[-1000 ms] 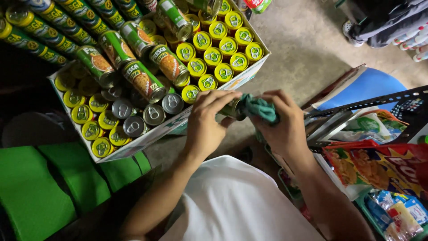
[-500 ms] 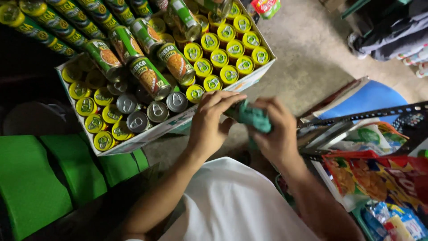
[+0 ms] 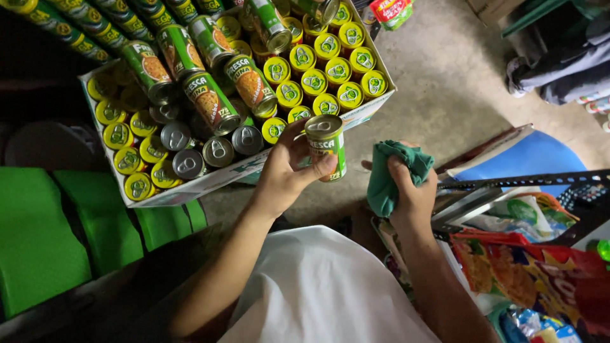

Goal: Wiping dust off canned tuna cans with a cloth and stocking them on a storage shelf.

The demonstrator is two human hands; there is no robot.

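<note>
My left hand (image 3: pixel 287 173) holds a small green can (image 3: pixel 326 145) upright by its side, its silver pull-tab lid facing up. My right hand (image 3: pixel 410 190) is closed around a crumpled green cloth (image 3: pixel 389 173), a short gap to the right of the can. Both hands hover just in front of a white cardboard tray (image 3: pixel 210 181) packed with several cans: yellow-lidded and silver-lidded ones standing, and green cans (image 3: pixel 210 101) lying on top of them.
Green plastic seats (image 3: pixel 57 235) lie at the lower left. A blue panel (image 3: pixel 534 159) and a black wire rack (image 3: pixel 527 181) sit to the right, with colourful snack packets (image 3: pixel 540 279) below. Bare concrete floor (image 3: pixel 445 76) stretches beyond the tray. My white shirt (image 3: pixel 324 292) fills the bottom.
My hands have come apart: the cloth was pressed against the can earlier, and now the right hand has drawn it off to the right, leaving the can exposed in the left hand.
</note>
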